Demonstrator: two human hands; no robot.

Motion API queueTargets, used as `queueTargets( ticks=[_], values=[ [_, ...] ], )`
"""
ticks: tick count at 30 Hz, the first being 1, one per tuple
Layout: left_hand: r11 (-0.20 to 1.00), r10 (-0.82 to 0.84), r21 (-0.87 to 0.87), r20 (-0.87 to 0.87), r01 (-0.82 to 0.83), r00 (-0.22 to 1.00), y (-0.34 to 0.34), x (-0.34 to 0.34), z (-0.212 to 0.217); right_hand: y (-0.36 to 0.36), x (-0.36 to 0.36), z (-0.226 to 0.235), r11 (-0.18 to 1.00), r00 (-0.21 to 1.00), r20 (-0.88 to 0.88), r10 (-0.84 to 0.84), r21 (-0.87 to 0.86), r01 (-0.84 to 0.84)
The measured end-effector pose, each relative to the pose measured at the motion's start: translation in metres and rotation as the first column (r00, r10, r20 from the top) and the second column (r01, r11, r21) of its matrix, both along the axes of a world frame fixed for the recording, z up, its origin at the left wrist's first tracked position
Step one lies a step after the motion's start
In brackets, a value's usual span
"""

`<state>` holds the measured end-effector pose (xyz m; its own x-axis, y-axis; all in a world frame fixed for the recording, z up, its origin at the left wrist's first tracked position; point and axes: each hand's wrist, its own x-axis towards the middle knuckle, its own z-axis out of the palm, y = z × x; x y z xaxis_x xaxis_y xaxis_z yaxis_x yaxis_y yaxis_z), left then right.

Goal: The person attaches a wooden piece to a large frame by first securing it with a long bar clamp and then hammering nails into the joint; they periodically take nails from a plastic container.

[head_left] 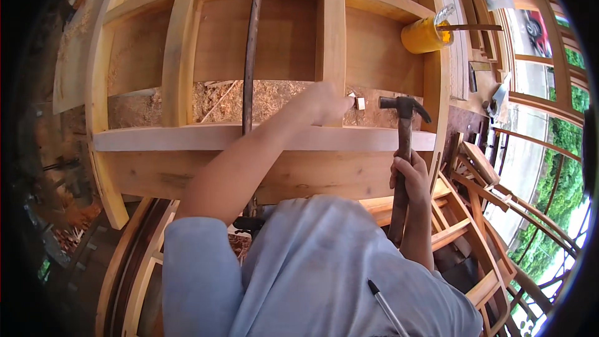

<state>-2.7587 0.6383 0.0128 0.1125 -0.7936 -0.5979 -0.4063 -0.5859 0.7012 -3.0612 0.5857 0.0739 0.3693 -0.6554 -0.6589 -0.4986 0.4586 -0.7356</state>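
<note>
Small block [360, 102] pinched by left hand [326, 103] against wooden frame [331, 37].
Hammer [402, 150] gripped in right hand [412, 178], head held beside block.

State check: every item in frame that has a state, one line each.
left hand: pinching a small wooden block against the wooden frame
right hand: closed around the hammer handle
hammer: upright, head level with the block, not touching it
yellow jar: lying on its side on the frame's edge
pen: tucked in the shirt, tip out
</note>
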Motion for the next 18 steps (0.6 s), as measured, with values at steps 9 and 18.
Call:
queueTargets(
  ticks=[9,18],
  values=[
    [0.953,0.251,0.244,-0.31,-0.178,0.917,0.031,-0.008,0.011,-0.024,-0.004,-0.019,0.993,0.993,-0.115,-0.037,-0.113,0.023],
    [0.721,0.692,0.334,-0.386,-0.607,0.61,0.008,-0.013,0.045,-0.036,-0.025,-0.032,0.997,0.997,-0.08,-0.014,-0.076,0.008]
  ],
)
